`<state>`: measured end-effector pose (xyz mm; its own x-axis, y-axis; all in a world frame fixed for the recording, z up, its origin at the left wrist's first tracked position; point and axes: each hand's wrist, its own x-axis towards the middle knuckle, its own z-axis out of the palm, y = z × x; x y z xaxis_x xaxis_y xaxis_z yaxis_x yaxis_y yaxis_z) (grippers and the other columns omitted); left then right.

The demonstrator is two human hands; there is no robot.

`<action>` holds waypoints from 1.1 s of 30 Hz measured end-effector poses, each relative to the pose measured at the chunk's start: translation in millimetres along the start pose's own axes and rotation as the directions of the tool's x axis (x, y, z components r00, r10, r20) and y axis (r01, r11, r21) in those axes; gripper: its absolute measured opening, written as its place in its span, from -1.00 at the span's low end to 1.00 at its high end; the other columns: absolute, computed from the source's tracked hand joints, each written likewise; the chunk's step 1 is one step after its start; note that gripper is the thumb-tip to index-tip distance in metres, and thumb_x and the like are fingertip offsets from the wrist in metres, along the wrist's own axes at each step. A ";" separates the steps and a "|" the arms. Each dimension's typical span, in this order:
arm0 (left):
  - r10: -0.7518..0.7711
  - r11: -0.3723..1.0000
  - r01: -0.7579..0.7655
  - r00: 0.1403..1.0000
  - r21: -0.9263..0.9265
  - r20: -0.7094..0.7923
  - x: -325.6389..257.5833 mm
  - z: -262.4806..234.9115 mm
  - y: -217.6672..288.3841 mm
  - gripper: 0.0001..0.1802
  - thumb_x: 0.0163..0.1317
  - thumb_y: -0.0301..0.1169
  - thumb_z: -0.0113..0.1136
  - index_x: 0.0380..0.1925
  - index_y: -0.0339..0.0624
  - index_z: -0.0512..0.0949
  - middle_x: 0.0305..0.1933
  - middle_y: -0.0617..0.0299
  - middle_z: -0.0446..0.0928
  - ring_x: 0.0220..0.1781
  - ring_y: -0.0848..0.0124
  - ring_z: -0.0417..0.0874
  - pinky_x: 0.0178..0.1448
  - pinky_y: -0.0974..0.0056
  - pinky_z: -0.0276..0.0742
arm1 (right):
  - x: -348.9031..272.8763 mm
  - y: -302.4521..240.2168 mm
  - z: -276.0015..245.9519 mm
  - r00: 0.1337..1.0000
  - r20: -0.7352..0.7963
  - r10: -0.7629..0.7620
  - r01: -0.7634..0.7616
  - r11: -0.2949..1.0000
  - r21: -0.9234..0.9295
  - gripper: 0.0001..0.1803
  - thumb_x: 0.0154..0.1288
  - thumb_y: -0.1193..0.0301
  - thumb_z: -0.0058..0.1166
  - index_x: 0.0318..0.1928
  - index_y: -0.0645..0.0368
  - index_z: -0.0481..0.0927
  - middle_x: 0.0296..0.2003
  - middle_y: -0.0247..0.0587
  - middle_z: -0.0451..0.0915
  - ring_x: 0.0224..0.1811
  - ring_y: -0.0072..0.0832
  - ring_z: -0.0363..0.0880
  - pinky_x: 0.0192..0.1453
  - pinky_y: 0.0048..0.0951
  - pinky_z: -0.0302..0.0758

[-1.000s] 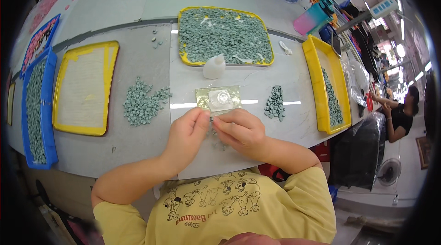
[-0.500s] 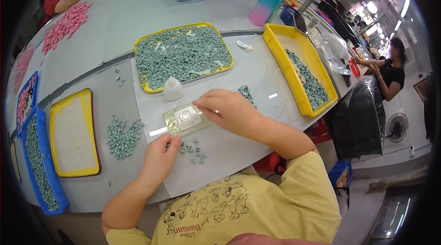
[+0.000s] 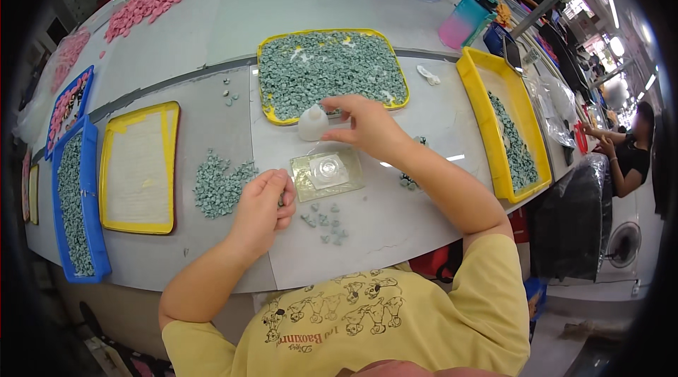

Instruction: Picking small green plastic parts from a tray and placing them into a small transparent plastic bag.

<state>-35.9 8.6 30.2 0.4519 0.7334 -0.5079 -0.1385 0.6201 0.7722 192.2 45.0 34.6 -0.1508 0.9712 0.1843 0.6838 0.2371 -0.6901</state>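
Just behind the square clear-plastic jig plate (image 3: 328,173), the right hand (image 3: 364,126) pinches a small white plastic bottle (image 3: 313,123), tipped within easy reach. Left of the plate, the left hand (image 3: 263,204) is curled shut on small grey-green pieces (image 3: 321,223), kept ready beside it.

A small white plastic bottle (image 3: 312,123) stands at twelve o'clock of the square clear plastic plate (image 3: 328,173); a loose heap of grey-green moulded pieces (image 3: 219,183) lies at nine.

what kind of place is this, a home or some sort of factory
Most likely a small-parts assembly or sorting workshop, not a home: a yellow tray heaped with small grey-green pieces, blue bins of the same pieces, and another person seated at the long shared grey worktable.
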 end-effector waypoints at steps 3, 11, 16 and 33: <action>-0.056 0.978 0.059 0.998 -0.201 0.023 1.9 -3.3 5.1 -0.84 0.28 -0.35 -0.11 -0.41 -0.19 0.35 -0.50 0.29 0.28 -0.63 0.59 0.18 -0.66 0.52 -0.01 | 12.6 1.7 16.6 0.999 0.039 -0.008 0.008 1.000 0.002 -0.48 -0.06 0.32 0.34 -0.03 0.17 0.53 -0.24 -0.19 0.56 -0.29 -0.42 0.47 -0.20 -0.46 0.44; -0.138 0.877 0.152 0.988 -0.456 0.065 19.3 -28.8 0.2 -0.91 0.23 -0.43 -0.10 -0.36 -0.22 0.33 -0.41 0.23 0.30 -0.56 0.56 0.23 -0.65 0.52 0.02 | 11.6 0.7 23.4 0.998 -0.037 -0.049 0.053 0.993 0.104 -0.65 -0.03 0.51 0.22 -0.15 0.17 0.50 -0.21 -0.22 0.55 -0.16 -0.35 0.52 -0.06 -0.42 0.43; -0.133 0.902 0.134 0.991 -0.411 0.030 24.9 -39.8 -3.9 -0.90 0.21 -0.46 -0.14 -0.38 -0.27 0.35 -0.43 0.21 0.33 -0.55 0.54 0.25 -0.64 0.49 0.05 | -9.6 17.2 20.8 0.966 -0.058 -0.253 0.244 0.961 -0.130 -0.52 -0.21 0.60 0.25 -0.15 0.12 0.50 -0.15 -0.28 0.53 -0.01 -0.30 0.46 0.07 -0.34 0.37; -0.117 0.924 0.133 0.991 -0.359 0.065 23.0 -51.7 -14.1 -0.89 0.21 -0.46 -0.15 -0.38 -0.26 0.36 -0.44 0.24 0.33 -0.55 0.54 0.25 -0.62 0.47 0.06 | -28.1 -4.9 31.9 0.805 -0.038 -0.592 0.388 0.575 -0.720 -0.70 -0.06 0.49 0.07 -0.24 -0.09 0.58 -0.20 -0.47 0.52 0.00 -0.42 0.43 0.26 -0.07 0.12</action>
<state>-69.0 31.1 -12.0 0.5211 0.6359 -0.5693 -0.3844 0.7704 0.5086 170.4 17.3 10.5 -0.4989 0.6412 0.5831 0.8487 0.4978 0.1788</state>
